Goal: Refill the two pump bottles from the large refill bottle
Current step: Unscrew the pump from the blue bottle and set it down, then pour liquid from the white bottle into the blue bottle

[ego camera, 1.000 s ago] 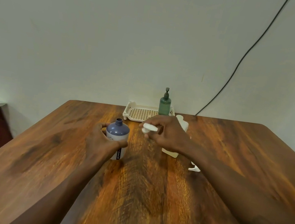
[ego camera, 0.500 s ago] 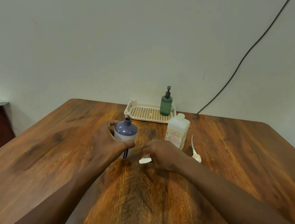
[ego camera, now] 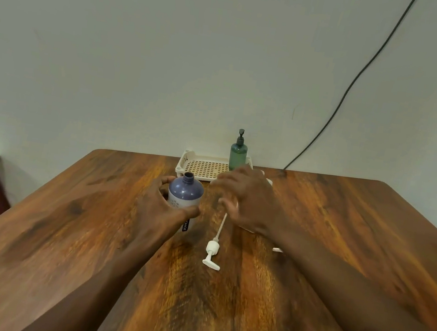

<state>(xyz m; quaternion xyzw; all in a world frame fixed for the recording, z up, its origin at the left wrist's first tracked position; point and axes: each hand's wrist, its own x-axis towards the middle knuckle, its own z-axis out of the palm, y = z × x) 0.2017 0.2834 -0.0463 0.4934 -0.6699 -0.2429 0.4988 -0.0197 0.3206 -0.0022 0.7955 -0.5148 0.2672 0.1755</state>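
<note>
Gripping the uncapped purple pump bottle (ego camera: 185, 195) upright at frame centre, your left hand (ego camera: 159, 210) curls round its body. Your right hand (ego camera: 249, 200) hovers just right of it, fingers loose and spread, holding nothing, hiding most of the white refill bottle (ego camera: 268, 182). A white pump head (ego camera: 212, 251) lies on the table (ego camera: 62, 227) below centre. The green pump bottle (ego camera: 238, 152) stands in the cream tray (ego camera: 200, 167) above centre.

refill bottle (ego camera: 269, 183) nearly all hidden behind right hand (ego camera: 252, 198), centre frame; fingers (ego camera: 223, 180) motion-blurred; small white part (ego camera: 278, 249) mostly under right forearm, unidentifiable; purple bottle (ego camera: 185, 191) label part-covered by left hand (ego camera: 161, 207)
</note>
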